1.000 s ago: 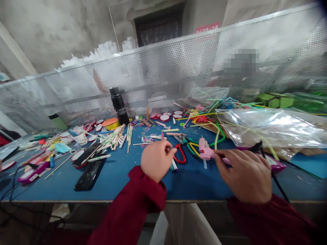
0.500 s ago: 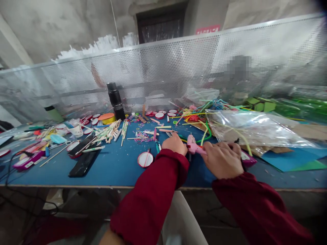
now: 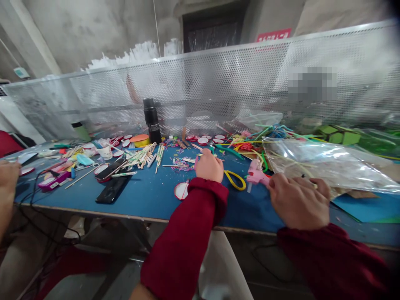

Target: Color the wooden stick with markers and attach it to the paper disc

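Note:
My left hand [image 3: 210,166] reaches over the middle of the table, back of the hand up, its fingertips hidden beyond the knuckles. Small coloured bands [image 3: 183,163] and short sticks lie about it. I cannot see what, if anything, it holds. My right hand [image 3: 300,202] is closed round the handle of a pink hot glue gun [image 3: 256,171], whose nozzle end faces left above the blue tabletop. A yellow loop [image 3: 236,181] lies between the two hands. Beside my left forearm is a round white piece with a red rim [image 3: 181,191].
A black bottle [image 3: 152,121] stands by the perforated metal screen [image 3: 218,91]. Leftward are paper sticks [image 3: 142,157], a black phone [image 3: 113,189] and a purple glue gun [image 3: 54,181]. Clear plastic bags [image 3: 325,166] lie right. Another person's hand [image 3: 8,183] shows at the left edge.
My left hand has moved forward, away from the glue gun, uncovering the yellow loop. The glue gun and my right hand sit further right in view. Another person's hand has appeared at left.

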Available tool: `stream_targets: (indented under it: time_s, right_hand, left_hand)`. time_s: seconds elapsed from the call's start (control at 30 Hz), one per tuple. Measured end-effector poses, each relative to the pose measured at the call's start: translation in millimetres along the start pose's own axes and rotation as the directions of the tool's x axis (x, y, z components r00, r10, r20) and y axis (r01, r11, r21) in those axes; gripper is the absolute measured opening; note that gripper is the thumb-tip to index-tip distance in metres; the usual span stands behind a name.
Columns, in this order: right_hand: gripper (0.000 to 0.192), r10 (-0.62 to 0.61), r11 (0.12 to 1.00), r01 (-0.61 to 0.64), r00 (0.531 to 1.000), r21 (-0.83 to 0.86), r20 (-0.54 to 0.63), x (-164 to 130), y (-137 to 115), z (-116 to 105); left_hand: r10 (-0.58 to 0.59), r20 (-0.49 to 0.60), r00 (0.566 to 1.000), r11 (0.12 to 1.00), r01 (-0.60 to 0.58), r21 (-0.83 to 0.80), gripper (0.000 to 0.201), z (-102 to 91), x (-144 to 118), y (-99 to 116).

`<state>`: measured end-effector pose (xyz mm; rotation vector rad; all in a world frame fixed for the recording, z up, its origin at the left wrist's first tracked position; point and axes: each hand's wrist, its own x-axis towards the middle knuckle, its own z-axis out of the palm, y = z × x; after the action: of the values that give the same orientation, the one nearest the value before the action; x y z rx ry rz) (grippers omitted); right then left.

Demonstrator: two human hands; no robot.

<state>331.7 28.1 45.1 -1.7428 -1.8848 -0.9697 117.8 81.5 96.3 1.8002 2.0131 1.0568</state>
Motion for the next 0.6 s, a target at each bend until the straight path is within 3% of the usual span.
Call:
stream_targets:
  time_s: [0.13,0.27,0.6]
  right_hand:
    - [0.019,-0.070,0.997,0.067,0.995,0.049,0.070,-3.3,-10.8,5.8]
    - [0.018,-0.082,0.996,0.078,0.991,0.042,0.105,-4.5,-29.3,10.6]
    - [0.017,-0.084,0.993,0.071,0.986,0.090,0.144,-3.8,-23.7,13.2]
  left_hand:
    - [0.039,-0.187,0.982,0.997,-0.052,-0.062,0.030,-33.2,-5.8,-8.6]
    - [0.055,-0.203,0.978,0.995,-0.070,-0.069,0.029,-51.5,-18.5,-21.2]
    - [0.110,-0.170,0.979,0.989,-0.126,-0.083,0.024,-54.6,-34.1,-54.3]
